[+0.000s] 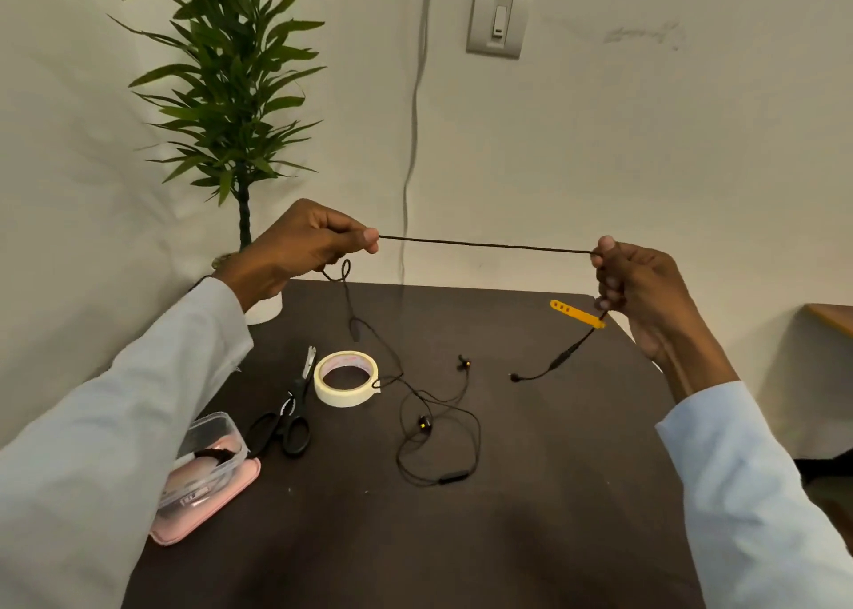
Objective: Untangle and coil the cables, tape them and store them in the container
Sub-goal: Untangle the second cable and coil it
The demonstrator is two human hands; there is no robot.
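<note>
Your left hand [300, 248] and right hand [632, 285] each pinch the black earphone cable [484, 244], stretched taut between them above the dark table [531, 539]. A yellow strap [576, 314] hangs on the cable just below your right hand. The rest of the cable lies looped mid-table. Masking tape roll [346, 378] and black scissors [288, 417] sit left of it. The clear container [207, 456] rests on a pink pouch [207, 502], near left.
</note>
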